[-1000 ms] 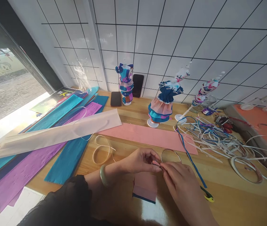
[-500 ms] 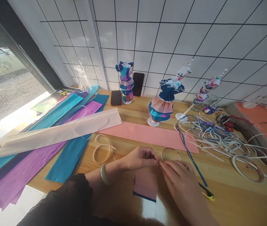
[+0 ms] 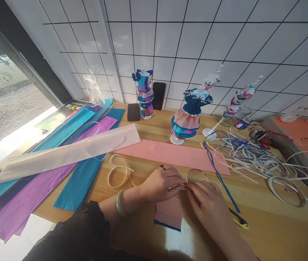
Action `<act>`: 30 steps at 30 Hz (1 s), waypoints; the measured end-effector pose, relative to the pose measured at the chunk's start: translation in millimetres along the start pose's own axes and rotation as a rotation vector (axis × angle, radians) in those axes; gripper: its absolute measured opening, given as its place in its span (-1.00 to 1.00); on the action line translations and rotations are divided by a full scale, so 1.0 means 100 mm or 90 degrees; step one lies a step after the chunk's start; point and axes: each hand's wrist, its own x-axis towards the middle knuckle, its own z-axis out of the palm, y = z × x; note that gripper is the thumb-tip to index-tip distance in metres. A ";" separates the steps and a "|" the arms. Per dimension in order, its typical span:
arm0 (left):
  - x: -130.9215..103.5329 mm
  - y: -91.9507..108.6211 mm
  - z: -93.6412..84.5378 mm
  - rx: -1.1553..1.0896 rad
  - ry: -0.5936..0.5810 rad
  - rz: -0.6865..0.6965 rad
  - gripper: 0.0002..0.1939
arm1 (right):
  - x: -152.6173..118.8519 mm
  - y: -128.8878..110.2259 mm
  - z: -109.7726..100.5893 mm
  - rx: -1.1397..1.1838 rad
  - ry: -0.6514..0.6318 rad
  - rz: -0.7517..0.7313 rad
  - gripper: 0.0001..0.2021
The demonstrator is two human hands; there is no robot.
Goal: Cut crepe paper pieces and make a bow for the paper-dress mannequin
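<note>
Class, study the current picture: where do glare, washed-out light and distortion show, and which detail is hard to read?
Head view: daylight washes out the left side; head view: glare whitens the table below the blue-edged pink piece; head view: the tiled wall's lines slant and spread; head view: the small bundle at both hands' fingertips is mostly hidden.

The left sleeve point(image 3: 69, 232) is loose, black and softly creased, with a slightly ruffled edge at the forearm. A smooth, rounded bangle point(image 3: 120, 203) of pale green encircles the wrist. The left hand point(image 3: 161, 184) bears a small dark ring point(image 3: 163, 167); the right hand point(image 3: 207, 201) is bare.
</note>
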 end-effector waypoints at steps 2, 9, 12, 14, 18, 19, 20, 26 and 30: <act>0.00 -0.02 0.01 0.045 -0.004 0.023 -0.81 | 0.01 -0.01 0.00 -0.007 0.004 0.004 -0.85; -0.03 -0.04 0.01 0.127 -0.060 0.038 -0.75 | 0.04 -0.02 0.03 -0.008 0.025 -0.005 -0.83; -0.03 -0.03 -0.02 0.105 -0.101 -0.013 -0.71 | 0.05 0.00 0.06 0.019 0.020 0.013 -0.84; -0.02 -0.04 -0.03 0.061 -0.106 -0.068 -0.72 | 0.06 0.03 0.07 0.060 0.017 0.037 -0.84; 0.00 -0.06 -0.05 -0.013 -0.060 -0.149 -0.76 | 0.05 0.14 0.01 0.147 0.032 0.113 -0.80; 0.01 -0.07 -0.05 -0.034 -0.030 -0.175 -0.78 | 0.04 0.18 -0.02 0.158 0.036 0.134 -0.80; 0.02 -0.08 -0.05 -0.060 0.009 -0.211 -0.79 | 0.03 0.21 -0.04 0.163 0.036 0.156 -0.81; 0.06 -0.13 -0.09 -0.285 0.177 -0.462 -0.83 | -0.07 0.30 -0.08 0.143 -0.081 0.213 -0.86; 0.08 -0.14 -0.10 -0.403 0.205 -0.544 -0.77 | -0.09 0.30 0.00 0.109 -0.121 0.163 -0.87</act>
